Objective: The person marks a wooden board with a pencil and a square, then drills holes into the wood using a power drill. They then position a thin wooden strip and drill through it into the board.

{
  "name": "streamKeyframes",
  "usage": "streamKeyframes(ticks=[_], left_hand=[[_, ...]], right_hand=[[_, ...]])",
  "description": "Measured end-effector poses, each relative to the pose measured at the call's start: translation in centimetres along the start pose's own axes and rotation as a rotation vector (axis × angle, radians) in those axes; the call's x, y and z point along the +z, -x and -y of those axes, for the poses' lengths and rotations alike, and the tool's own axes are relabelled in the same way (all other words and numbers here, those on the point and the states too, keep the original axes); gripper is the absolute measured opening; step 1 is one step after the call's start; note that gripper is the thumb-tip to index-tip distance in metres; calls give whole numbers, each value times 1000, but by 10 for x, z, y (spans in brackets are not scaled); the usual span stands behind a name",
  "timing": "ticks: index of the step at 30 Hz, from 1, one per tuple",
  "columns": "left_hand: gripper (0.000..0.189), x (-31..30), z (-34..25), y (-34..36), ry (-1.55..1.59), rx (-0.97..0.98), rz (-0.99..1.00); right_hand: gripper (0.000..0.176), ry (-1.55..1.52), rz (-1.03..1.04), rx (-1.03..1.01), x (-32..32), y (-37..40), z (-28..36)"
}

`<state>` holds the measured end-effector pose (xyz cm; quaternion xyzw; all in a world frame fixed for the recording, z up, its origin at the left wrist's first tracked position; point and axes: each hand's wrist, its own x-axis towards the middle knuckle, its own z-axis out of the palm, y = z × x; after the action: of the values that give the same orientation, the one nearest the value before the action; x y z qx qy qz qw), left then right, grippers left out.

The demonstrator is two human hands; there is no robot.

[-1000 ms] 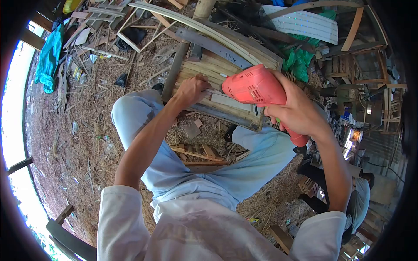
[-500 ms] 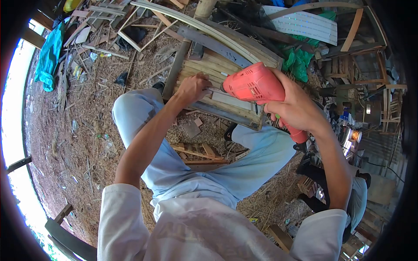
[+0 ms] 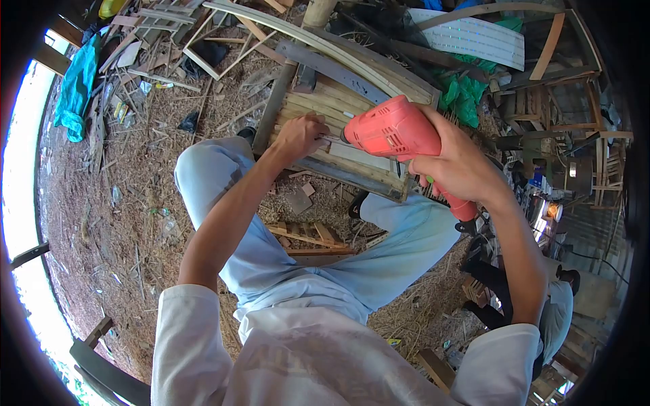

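A red power drill (image 3: 396,128) is gripped in my right hand (image 3: 457,159), its front end pointing left toward my left hand. My left hand (image 3: 301,137) has its fingers curled together at the drill's tip, over a pale strip of wood (image 3: 359,154). What those fingers hold is too small to make out. Both hands are above a slatted wooden panel (image 3: 291,101) with a dark frame. A small dark block (image 3: 305,80) sits near the panel's upper left part.
Long curved wooden strips (image 3: 271,26) cross the panel's top. Scrap wood and a thin frame (image 3: 218,76) lie at the upper left. Green plastic (image 3: 464,98) is beyond the panel's right corner. Another person (image 3: 558,311) is at the lower right, near stacked wooden pieces.
The drill and my right hand have shifted very slightly to the left. My left hand stays in nearly the same place. The other person's legs at the right have moved a little.
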<state>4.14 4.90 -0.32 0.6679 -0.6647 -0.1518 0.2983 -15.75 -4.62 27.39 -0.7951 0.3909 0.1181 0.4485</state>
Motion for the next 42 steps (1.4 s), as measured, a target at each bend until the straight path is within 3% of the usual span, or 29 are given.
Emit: streamKeyframes(ticks=[42], left_hand=[[20, 4, 5, 1, 33, -15, 7]], right_hand=[[67, 29, 7, -19, -1, -3, 0]])
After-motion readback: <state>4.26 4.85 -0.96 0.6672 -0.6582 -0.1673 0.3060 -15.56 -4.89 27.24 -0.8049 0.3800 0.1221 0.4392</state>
